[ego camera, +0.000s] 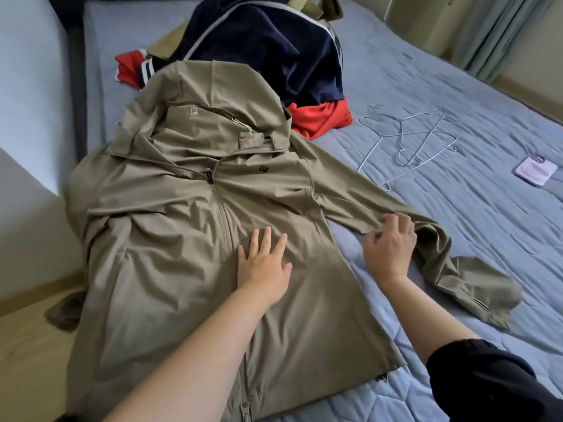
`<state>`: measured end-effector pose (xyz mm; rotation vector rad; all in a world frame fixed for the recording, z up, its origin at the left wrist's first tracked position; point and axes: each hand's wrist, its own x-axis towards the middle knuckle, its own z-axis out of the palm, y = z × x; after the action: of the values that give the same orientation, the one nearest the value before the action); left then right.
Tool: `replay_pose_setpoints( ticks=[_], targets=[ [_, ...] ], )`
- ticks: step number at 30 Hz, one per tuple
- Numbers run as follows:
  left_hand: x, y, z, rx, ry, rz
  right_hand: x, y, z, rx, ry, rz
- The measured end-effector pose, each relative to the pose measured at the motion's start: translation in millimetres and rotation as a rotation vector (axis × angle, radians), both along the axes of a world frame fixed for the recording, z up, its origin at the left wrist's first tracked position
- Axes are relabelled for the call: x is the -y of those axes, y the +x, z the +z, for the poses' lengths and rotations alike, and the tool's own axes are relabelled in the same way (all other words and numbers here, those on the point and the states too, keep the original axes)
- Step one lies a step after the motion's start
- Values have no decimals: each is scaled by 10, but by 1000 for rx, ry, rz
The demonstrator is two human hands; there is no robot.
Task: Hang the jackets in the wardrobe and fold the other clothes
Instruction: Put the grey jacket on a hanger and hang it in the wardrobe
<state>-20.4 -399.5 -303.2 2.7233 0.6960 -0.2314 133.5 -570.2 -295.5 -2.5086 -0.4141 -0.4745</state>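
Head camera: A khaki hooded jacket (189, 214) lies zipped and front-up across the near end of a bed (457, 86) covered in blue quilted fabric, its hood toward the far end and its left side hanging over the bed's edge above a wooden floor (27, 345). The person's left hand (263, 263) rests flat on the jacket's chest just beside the zip, fingers (268, 239) straight and spread. The right hand (390, 245), its arm in a black sleeve (475, 370), pinches the fabric of the jacket's outstretched sleeve with curled fingers (388, 220); the cuff lies crumpled beyond it. Behind the hood sits a heap of clothes topped by a navy jacket (262, 41) with pale stripes, a red garment (316, 117) showing beneath. Wire hangers (408, 141) lie tangled on the bed to the right, well apart from a small purple-and-white packet (536, 170).
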Motion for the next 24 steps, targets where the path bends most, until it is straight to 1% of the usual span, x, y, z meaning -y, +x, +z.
replay_pose_setpoints(
  ticks=[1, 2, 5, 6, 8, 10, 12, 14, 15, 17, 18, 19, 21, 22, 24],
  targets=[
    [-12, 79, 9, 4, 8, -10, -26, 68, -15, -58, -129, 8],
    [-25, 160, 16, 9, 19, -23, -35, 157, -44, -165, -252, 21],
    [-59, 423, 20, 52, 65, -64, -23, 389, -130, -583, -457, 165],
    [-75, 520, 16, 76, 92, -72, -15, 444, -146, -640, -514, 216],
    [-114, 726, -1, 116, 151, -78, -41, 574, -102, -617, -602, 233],
    [-155, 897, -64, 126, 189, -84, -121, 752, 14, -596, -642, 205],
    [-181, 971, -201, 70, 219, -117, -217, 952, 128, -620, -640, 203],
    [-205, 948, -371, 15, 231, -145, -290, 1119, 195, -682, -591, 180],
    [-222, 933, -448, 20, 231, -147, -305, 1201, 211, -719, -548, 160],
    [-264, 936, -544, 56, 225, -150, -309, 1358, 226, -819, -374, 105],
    [-285, 947, -569, 68, 220, -156, -311, 1421, 231, -840, -300, 60],
    [-302, 961, -588, 77, 214, -162, -322, 1485, 225, -817, -256, 12],
    [-328, 981, -622, 81, 202, -170, -366, 1613, 170, -679, -242, -65],
    [-338, 986, -632, 76, 198, -175, -399, 1658, 131, -621, -255, -61],
    [-358, 999, -642, 67, 185, -185, -483, 1700, 37, -612, -304, 8]
  ],
)
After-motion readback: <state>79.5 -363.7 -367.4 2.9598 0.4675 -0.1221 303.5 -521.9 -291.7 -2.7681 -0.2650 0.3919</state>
